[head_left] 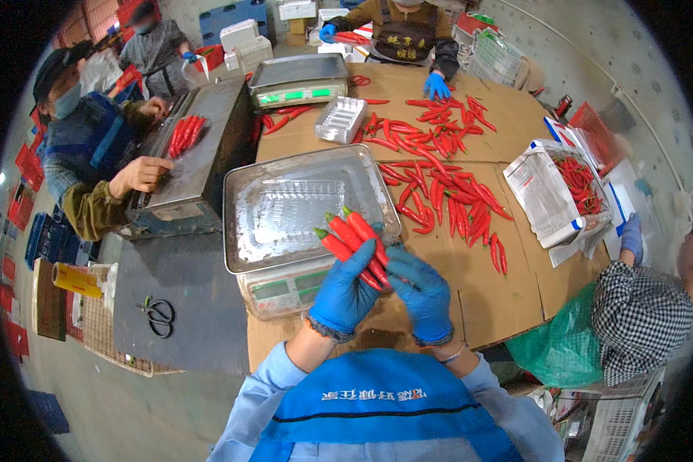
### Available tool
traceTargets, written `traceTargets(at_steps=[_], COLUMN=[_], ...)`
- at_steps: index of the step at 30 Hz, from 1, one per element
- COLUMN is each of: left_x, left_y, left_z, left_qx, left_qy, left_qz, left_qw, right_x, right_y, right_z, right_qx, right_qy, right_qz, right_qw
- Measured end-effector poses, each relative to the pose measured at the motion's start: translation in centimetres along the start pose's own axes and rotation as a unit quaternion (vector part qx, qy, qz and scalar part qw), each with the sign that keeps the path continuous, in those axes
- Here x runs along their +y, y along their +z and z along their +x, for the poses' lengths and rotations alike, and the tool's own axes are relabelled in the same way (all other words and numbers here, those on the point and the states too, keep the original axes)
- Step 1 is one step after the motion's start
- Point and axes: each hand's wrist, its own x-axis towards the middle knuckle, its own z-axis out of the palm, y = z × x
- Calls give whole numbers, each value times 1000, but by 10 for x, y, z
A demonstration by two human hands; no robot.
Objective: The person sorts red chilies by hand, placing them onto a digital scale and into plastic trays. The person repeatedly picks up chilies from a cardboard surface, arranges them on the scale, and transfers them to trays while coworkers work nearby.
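My left hand (346,297), in a blue glove, holds several red chilli peppers (352,245) in a bunch, their green stem ends pointing away from me. Close beside it is my right hand (423,297), also gloved, with its fingertips at the lower ends of the peppers; whether it grips any is hidden. Beneath the bunch, a clear plastic tray (300,202) lies on the metal pan (239,231) of a weighing scale (283,291). Loose red chilli peppers (439,190) are spread over the cardboard-covered table (496,294) to the right of the scale.
A stack of clear trays (341,119) stands before a second scale (299,75). At left, a person works at a metal machine (208,133) bearing a pepper pack (186,137). Scissors (159,316) lie nearby. A pepper-filled box (546,196) stands right; other people work around the table.
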Motion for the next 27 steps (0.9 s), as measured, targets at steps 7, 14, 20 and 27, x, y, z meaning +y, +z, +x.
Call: traceTargets(at_steps=[7, 14, 20, 27], left_x=[12, 93, 145, 134], left_y=[-1, -5, -31, -46], left_z=[-2, 39, 81, 77], left_qx=[14, 29, 12, 37], left_qy=[-20, 261, 238, 168], left_qz=[9, 435, 930, 948], left_qw=[1000, 862, 280, 267], right_x=[0, 12, 24, 73], right_y=[-3, -7, -22, -77], right_z=[9, 7, 6, 16], right_qx=[-101, -62, -48, -9], right_qy=[-163, -76, -43, 164], right_qz=[-146, -110, -160, -237], right_qw=[971, 989, 985, 958])
